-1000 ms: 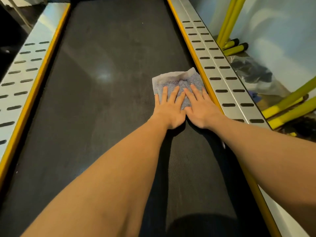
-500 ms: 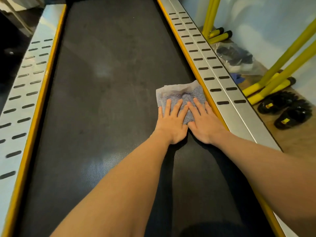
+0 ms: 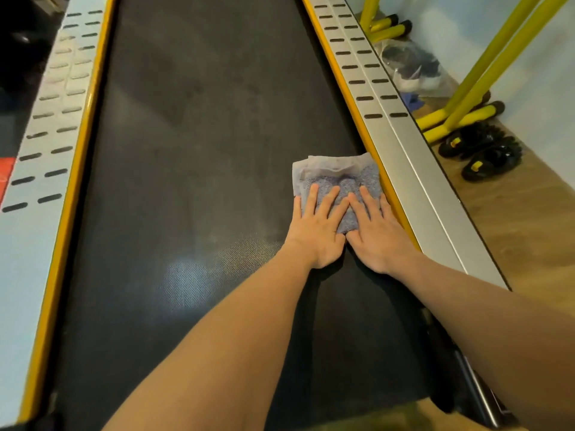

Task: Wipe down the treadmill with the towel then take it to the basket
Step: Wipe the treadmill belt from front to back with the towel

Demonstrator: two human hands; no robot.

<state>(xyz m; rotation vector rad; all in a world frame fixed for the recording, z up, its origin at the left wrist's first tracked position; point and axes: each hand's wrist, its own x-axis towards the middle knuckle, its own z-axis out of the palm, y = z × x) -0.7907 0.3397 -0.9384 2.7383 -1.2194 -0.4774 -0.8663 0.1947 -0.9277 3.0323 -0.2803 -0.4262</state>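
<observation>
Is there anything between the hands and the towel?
No. The left hand and right hand press flat, fingers straight, right on the towel, which lies on the treadmill belt beside the right side rail.

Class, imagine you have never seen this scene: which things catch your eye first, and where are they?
Two bare hands, left hand and right hand, press flat on a grey towel at the right edge of the dark treadmill belt. Yellow strips and slotted silver rails flank the belt; black shoes sit on the floor at right.
</observation>
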